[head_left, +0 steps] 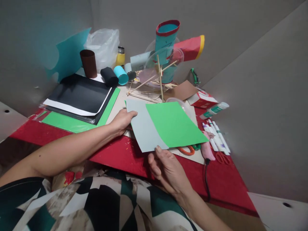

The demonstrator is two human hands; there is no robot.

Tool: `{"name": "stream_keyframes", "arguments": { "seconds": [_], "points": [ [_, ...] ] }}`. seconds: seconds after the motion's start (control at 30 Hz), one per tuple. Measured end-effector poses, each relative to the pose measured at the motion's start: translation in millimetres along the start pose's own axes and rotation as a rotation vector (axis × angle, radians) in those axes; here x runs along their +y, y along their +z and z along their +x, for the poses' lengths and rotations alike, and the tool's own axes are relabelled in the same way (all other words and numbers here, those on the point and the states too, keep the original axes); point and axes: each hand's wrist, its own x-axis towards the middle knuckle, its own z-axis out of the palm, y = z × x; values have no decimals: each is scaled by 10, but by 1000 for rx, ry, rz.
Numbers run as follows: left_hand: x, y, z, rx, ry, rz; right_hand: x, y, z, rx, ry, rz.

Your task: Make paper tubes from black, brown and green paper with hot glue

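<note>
A light grey paper strip [145,128] lies over the left part of a bright green paper sheet [175,125], and both are held up above the table. My left hand [122,121] grips them at the left edge, thumb on top of the grey paper and fingers hidden beneath. At the near edge, the thumb of my right hand [169,170] presses on the grey strip's lower corner, its other fingers curled below. Under the sheets, scissors with orange handles [186,150] rest on a pale board [196,156].
Black sheets [79,93] lie on green paper at the left. Paper tubes, including a brown one [88,64], stand behind. A stick frame [160,77] and a large teal tube [166,41] rise at the back. Markers [218,136] and a pink glue gun [207,149] lie right.
</note>
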Motion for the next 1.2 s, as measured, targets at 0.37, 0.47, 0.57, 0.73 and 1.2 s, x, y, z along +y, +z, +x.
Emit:
{"name": "stream_keyframes", "arguments": {
  "seconds": [0.37,0.47,0.57,0.73,1.2],
  "points": [
    [-55,-13,2,-54,18,26,62,59,41,38,8,37],
    [-99,-8,2,-94,72,6,49,59,40,37,25,35],
    [-116,2,-11,-101,89,9,43,56,58,15,31,52],
    [-90,31,-92,-77,-26,15,32,83,116,57,38,162],
    [-21,5,-139,-90,-142,2,-17,130,174,10,123,227]
  ]
}}
